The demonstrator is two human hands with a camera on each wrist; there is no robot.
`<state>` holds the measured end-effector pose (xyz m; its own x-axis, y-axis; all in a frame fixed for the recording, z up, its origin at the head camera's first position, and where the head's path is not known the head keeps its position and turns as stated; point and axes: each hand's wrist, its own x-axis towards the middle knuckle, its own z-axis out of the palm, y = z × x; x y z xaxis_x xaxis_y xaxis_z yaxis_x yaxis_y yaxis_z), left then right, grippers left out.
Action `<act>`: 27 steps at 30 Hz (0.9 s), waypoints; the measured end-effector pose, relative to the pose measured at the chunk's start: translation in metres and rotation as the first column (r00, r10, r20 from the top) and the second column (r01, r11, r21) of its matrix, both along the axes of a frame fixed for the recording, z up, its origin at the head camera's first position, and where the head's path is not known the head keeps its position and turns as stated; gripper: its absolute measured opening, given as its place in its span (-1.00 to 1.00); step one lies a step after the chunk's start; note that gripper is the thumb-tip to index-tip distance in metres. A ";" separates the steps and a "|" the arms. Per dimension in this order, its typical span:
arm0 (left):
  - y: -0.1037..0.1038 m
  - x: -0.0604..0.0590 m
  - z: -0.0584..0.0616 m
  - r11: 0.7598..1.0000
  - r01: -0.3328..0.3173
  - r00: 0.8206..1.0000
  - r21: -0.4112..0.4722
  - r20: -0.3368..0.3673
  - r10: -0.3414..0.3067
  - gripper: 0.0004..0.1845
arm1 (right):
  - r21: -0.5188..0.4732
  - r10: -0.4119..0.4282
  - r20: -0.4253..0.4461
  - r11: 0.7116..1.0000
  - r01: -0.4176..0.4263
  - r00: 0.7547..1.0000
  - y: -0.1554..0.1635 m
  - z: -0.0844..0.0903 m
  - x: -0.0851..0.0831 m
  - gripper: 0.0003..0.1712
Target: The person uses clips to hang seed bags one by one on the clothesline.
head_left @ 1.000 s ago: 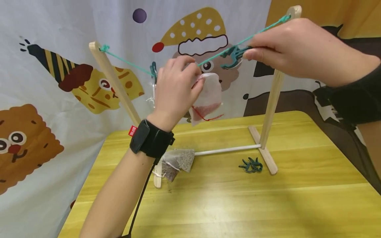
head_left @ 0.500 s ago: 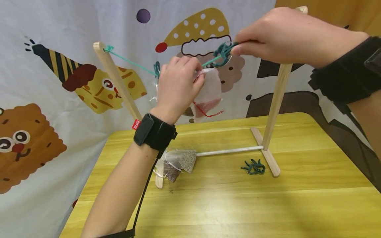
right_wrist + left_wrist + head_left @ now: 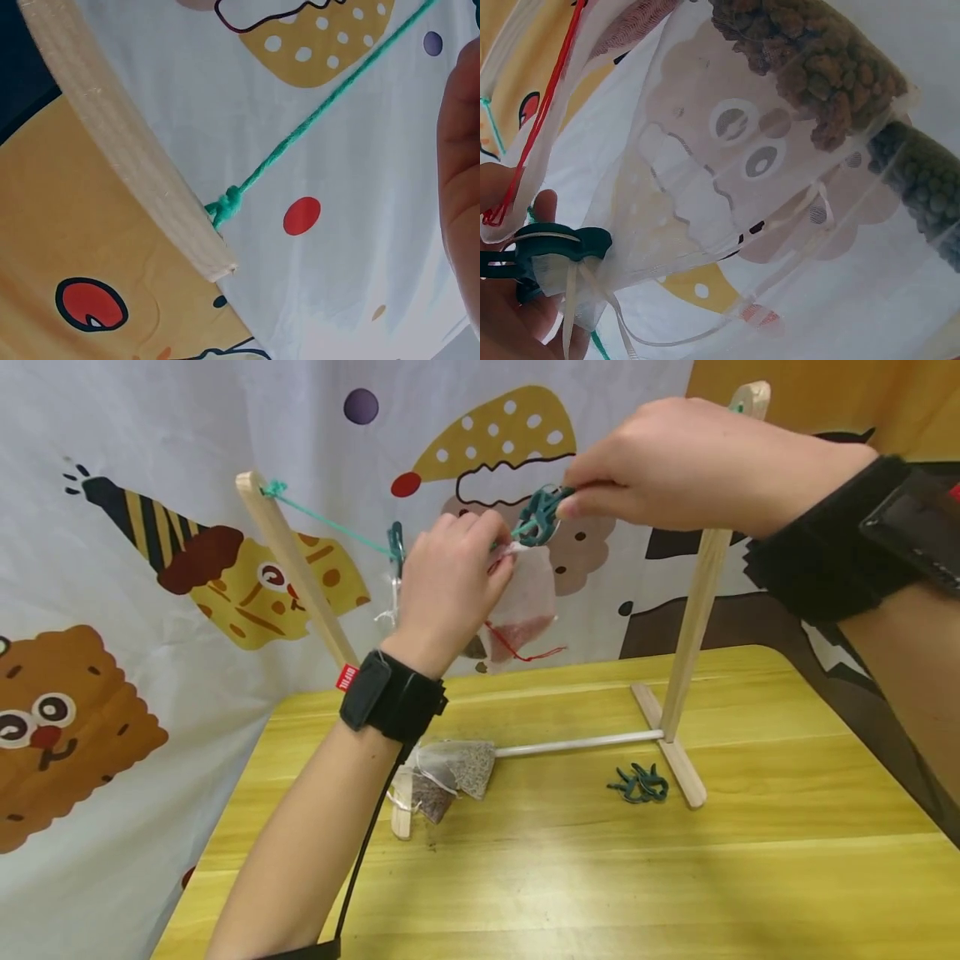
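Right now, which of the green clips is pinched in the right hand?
The green clip at the string, above the white mesh pouch, pinched by the right hand. Another clip already hangs further left on the string; spare clips lie on the table.

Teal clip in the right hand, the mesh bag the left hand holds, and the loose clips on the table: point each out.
teal clip [image 3: 537, 515], head view, its round body.
mesh bag [image 3: 528, 602], head view, middle of the pouch.
loose clips [image 3: 639, 784], head view, centre of the pile.
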<state>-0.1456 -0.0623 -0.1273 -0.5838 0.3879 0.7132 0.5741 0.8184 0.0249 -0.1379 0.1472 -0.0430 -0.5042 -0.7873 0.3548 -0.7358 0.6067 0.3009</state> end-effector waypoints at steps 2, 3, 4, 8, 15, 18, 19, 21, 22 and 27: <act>0.000 0.000 -0.001 1.000 0.023 1.000 0.004 -0.013 -0.023 -0.85 | 0.010 -0.010 0.017 1.000 0.009 1.000 -0.001 0.000 0.000 -0.79; 0.000 -0.001 -0.002 1.000 0.031 0.999 0.005 -0.018 -0.031 -0.85 | 0.014 -0.014 0.026 1.000 0.013 1.000 -0.001 0.000 0.000 -0.79; -0.001 -0.001 -0.003 0.999 0.039 0.999 0.008 -0.021 -0.038 -0.85 | 0.018 -0.017 0.034 1.000 0.017 0.999 -0.002 0.000 -0.001 -0.79; -0.001 -0.001 -0.004 0.998 0.054 0.998 0.021 -0.019 -0.053 -0.86 | 0.037 -0.005 0.041 0.999 0.003 0.999 -0.002 0.000 -0.002 -0.77; 0.000 -0.001 -0.003 0.996 0.063 0.997 0.058 0.033 -0.065 -0.78 | 0.064 0.016 0.019 0.998 -0.017 1.000 -0.004 0.000 -0.003 -0.77; 0.001 -0.001 -0.003 0.996 0.065 0.997 0.066 0.043 -0.068 -0.76 | 0.069 -0.003 0.027 0.998 0.001 1.000 -0.007 -0.001 -0.002 -0.78; 0.001 -0.001 -0.003 0.996 0.065 0.997 0.067 0.044 -0.068 -0.76 | 0.071 -0.009 0.031 0.997 0.007 0.999 -0.009 -0.002 -0.002 -0.78; 0.002 -0.001 -0.003 0.996 0.066 0.997 0.066 0.042 -0.069 -0.77 | 0.079 -0.032 0.036 0.996 0.029 0.999 -0.012 -0.002 -0.001 -0.78; 0.002 -0.002 -0.004 0.995 0.068 0.997 0.067 0.043 -0.071 -0.78 | 0.085 -0.049 0.038 0.995 0.045 0.998 -0.013 -0.003 -0.001 -0.78; 0.001 -0.002 -0.004 0.994 0.087 0.995 0.070 0.047 -0.091 -0.79 | 0.122 -0.133 0.064 0.985 0.125 0.989 -0.021 -0.005 0.001 -0.76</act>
<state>-0.1472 -0.0614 -0.1313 -0.5848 0.3921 0.7101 0.6412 0.7596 0.1087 -0.1366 0.1257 -0.0478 -0.6250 -0.7480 0.2235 -0.6758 0.6617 0.3248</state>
